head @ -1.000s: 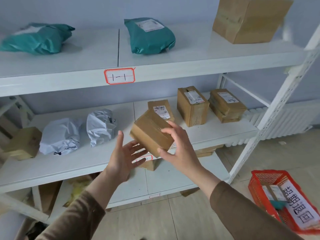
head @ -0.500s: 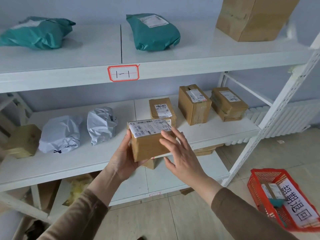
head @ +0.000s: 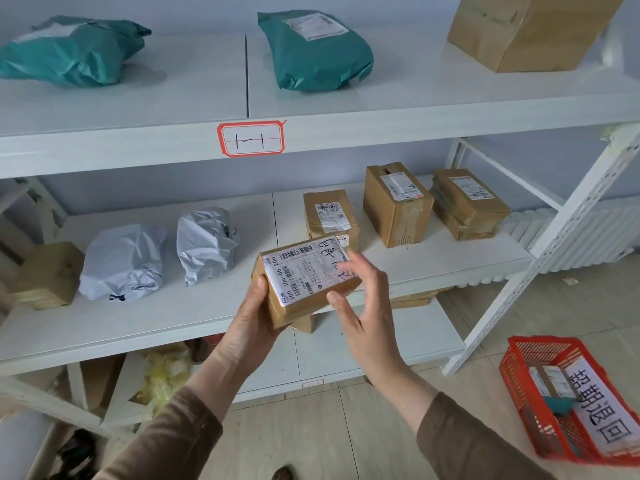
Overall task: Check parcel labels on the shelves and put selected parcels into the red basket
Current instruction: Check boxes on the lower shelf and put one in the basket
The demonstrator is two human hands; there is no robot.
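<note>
Small cardboard parcel gripped in left hand, label tilted up, likely for reading; right hand beside it, fingers spread, holding nothing; red basket on floor, right.

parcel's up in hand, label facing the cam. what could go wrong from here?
1. Only the left hand grips the box, at one end; the right hand looks loose, so it could slip.
2. The right hand's fingers overlap the label, hiding text.
3. The red basket sits on the floor to the right: a toss could miss.
</note>
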